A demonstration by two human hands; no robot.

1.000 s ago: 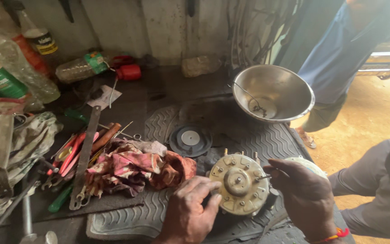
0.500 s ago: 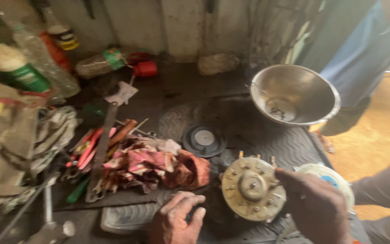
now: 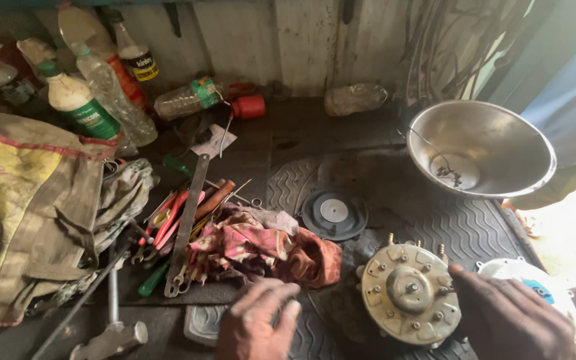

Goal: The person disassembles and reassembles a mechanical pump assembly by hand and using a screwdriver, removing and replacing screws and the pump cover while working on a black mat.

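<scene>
A dark, grimy work surface (image 3: 315,127) backed by a stained pale wall (image 3: 268,40), with a ribbed black rubber mat (image 3: 428,220) over its right half. Far left: a cluster of plastic bottles (image 3: 101,87), one white with a green cap and label, one clear and lying on its side, and a small red container (image 3: 248,107) beside it. Near left: a crumpled yellow and khaki cloth bag (image 3: 28,213), with a hammer (image 3: 111,327) lying just past its near edge. Centre left: a heap of hand tools (image 3: 181,220), including red-handled pliers, a green-handled screwdriver and a long flat spanner, touching a patterned red rag (image 3: 261,250). Centre: a round black disc (image 3: 333,212) with a pale hub, flat on the mat. Near centre: the left hand (image 3: 258,323), open with fingers loosely spread, hovering over the mat just near of the rag and holding nothing. Near right: a round, pale metal housing (image 3: 409,293) studded with bolts, resting on the mat; the right hand (image 3: 511,317) rests against its right edge, fingertips touching the rim, whether it truly grips cannot be told. A white round part (image 3: 525,273) shows behind that hand. Far right: a steel bowl (image 3: 481,147) holding small dark bits, and past it another person's blue garment (image 3: 571,100) over sunlit sandy ground (image 3: 571,233).
</scene>
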